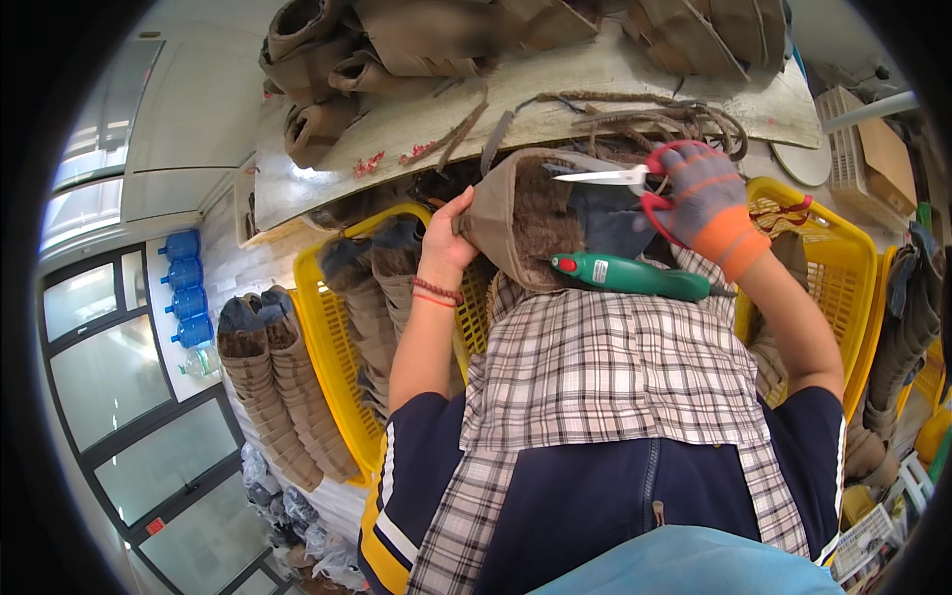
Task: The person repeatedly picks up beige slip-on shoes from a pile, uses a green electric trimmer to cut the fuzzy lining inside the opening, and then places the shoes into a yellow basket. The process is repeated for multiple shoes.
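Observation:
My bare left hand (448, 240), with a beaded bracelet and a red cord at the wrist, is closed on the left edge of a brown boot upper (493, 220). Its wide mouth faces me and shows brown fur lining and some dark blue cloth (610, 220). In a grey and orange glove, my right hand (706, 203) grips red-handled scissors (607, 178). Their pale blades point left across the upper's mouth; I cannot tell whether they cut into anything. A green handheld power tool (635, 278) lies across my lap, just below the upper.
Ahead stands a worktable (416, 129) with fur strips (659, 111) and stacked brown uppers (684, 35). Yellow baskets (332, 327) (838, 258) flank me, the left one holding uppers. More stacked uppers (283, 387) and blue water jugs (186, 288) stand farther left.

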